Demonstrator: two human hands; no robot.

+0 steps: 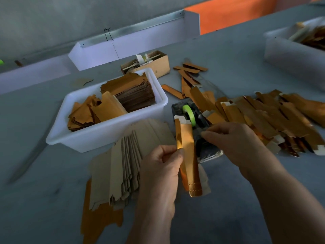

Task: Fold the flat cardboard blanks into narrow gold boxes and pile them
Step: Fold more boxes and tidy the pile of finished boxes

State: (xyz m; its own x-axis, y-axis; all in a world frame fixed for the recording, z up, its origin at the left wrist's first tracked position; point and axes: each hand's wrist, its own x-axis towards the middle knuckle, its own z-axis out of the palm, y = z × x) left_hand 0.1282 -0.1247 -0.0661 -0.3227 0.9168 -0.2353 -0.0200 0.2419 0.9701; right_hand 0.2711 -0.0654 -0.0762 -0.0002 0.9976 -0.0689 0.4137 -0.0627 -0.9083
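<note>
The left hand (161, 170) has its grip pinched on a half-folded gold box blank (187, 155), thumb on the gold face near its long edge; the blank stands nearly upright at the frame's centre, white tabs at its top. The right hand (233, 140), at 3 o'clock from the blank, reaches over the black tape dispenser (200, 131) with its green tape roll (189, 113); fingers curled toward the cutter, though whether they pinch tape I cannot tell. At 9 o'clock of the hands a fanned stack of flat blanks (123, 166) lies brown side up on the grey counter (44, 199). At 11 o'clock sits a white tub (105, 136) holding more gold blanks. At 2 o'clock spreads a pile of folded gold boxes (267, 117).
</note>
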